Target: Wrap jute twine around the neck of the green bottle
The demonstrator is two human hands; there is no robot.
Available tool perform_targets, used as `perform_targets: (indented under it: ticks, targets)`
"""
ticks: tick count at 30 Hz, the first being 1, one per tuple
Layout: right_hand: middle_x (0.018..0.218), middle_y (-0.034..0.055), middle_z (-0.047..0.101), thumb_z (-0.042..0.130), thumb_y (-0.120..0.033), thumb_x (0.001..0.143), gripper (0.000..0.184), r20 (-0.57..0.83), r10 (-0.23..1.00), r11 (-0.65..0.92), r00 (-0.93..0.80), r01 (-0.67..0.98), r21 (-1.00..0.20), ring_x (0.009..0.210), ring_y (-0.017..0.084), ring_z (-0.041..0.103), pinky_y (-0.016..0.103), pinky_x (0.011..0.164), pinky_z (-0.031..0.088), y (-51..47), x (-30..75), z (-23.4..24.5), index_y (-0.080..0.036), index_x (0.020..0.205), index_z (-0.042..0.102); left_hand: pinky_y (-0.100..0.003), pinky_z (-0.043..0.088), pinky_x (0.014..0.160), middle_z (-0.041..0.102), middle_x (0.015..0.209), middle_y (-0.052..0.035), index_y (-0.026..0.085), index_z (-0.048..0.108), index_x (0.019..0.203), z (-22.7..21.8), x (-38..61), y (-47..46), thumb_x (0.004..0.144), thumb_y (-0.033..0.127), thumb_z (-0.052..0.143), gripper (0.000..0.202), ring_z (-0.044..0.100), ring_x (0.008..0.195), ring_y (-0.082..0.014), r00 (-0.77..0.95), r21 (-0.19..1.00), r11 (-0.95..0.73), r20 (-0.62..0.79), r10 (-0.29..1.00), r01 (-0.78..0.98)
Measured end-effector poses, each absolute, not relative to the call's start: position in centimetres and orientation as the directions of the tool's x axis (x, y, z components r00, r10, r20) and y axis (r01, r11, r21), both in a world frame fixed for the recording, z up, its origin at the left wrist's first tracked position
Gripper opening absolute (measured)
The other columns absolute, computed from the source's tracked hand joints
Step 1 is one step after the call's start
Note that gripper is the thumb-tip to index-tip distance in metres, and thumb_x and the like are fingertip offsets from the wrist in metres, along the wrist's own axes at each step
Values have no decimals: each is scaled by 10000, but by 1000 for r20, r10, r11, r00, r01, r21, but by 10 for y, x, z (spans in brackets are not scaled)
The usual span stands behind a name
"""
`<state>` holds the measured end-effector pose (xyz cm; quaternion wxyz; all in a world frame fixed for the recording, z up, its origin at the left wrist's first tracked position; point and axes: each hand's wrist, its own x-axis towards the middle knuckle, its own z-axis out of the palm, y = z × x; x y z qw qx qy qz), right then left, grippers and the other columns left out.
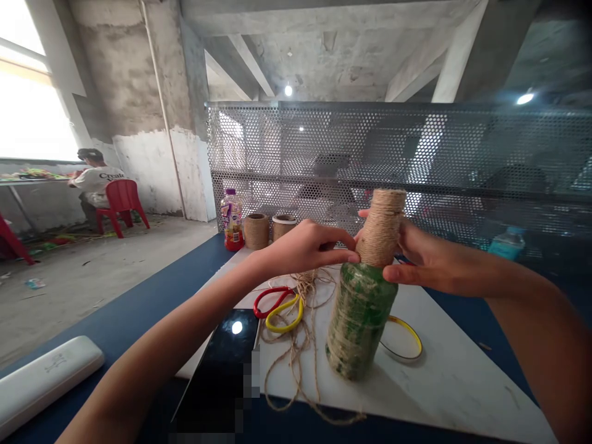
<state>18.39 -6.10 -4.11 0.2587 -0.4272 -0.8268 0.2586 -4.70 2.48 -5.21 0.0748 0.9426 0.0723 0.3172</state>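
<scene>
A green glass bottle [358,320] stands tilted on a white board [453,376]. Its neck [382,228] is wound with jute twine. My left hand [308,246] pinches the twine at the base of the neck, fingers closed. My right hand [416,256] wraps round the neck from the right and steadies the bottle. Loose twine [300,333] trails from the bottle across the board toward me.
Red and yellow scissors [277,305] lie by the twine, and a yellow ring [407,342] behind the bottle. A dark phone [222,364] and white case [41,379] sit at left. A drink bottle [232,220] and two twine-wrapped jars [256,230] stand before a perforated metal screen [462,154]. A person [95,182] sits at far left.
</scene>
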Motion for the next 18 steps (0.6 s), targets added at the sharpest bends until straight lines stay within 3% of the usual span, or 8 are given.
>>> perform_targets:
  ticks: [3,5,8,10,11,14,18]
  targets:
    - [1526,69,326,517,-543,874,786,215,812,538,-543,551,-638,1392,306,307,440,1048,435,-50,194,-40,-302,1501,109,-175,315,483,505,568,53,123,695,951,-53,-47,25,865,402,589,311,366,490,-51,790,200,-977,586,181,76]
    - [1511,48,358,418,-539,923,607,278,829,543,-485,582,-605,1378,280,342,400,1056,427,-35,210,-41,-313,1463,256,-174,309,475,510,571,52,122,695,944,-53,-48,24,867,396,587,304,355,484,-48,791,212,-976,587,173,57]
    - [1369,32,531,304,-458,986,416,402,888,402,-223,803,-440,1245,205,517,327,997,473,-1,249,-52,-333,1367,415,-176,304,472,527,597,42,126,692,942,-52,-48,23,871,390,582,294,363,499,-52,798,240,-969,573,189,57]
    - [1298,83,572,219,-415,1009,422,482,871,311,-94,865,-394,1183,201,560,343,942,503,26,278,-68,-273,1317,469,-181,304,473,521,602,38,128,691,951,-52,-47,24,873,395,577,301,365,509,-57,803,261,-963,557,209,70]
    - [1261,101,587,230,-385,1013,408,507,861,259,-41,893,-369,1152,202,575,367,932,503,40,291,-78,-239,1282,499,-183,307,477,519,605,36,129,691,952,-51,-47,24,873,401,576,306,367,515,-60,805,269,-961,554,214,71]
    - [1191,89,600,535,-337,922,316,550,831,77,80,963,-257,1016,210,613,433,858,515,73,319,-115,-166,1187,563,-187,321,489,514,614,31,132,694,946,-52,-47,26,872,411,573,312,378,531,-65,805,285,-957,552,216,61]
    - [1223,90,578,553,-312,912,310,564,817,-93,119,993,-74,1032,213,598,435,862,508,95,332,-163,-176,1191,562,-187,312,477,473,594,41,129,691,959,-53,-48,27,869,411,579,317,364,523,-64,805,308,-950,549,224,54]
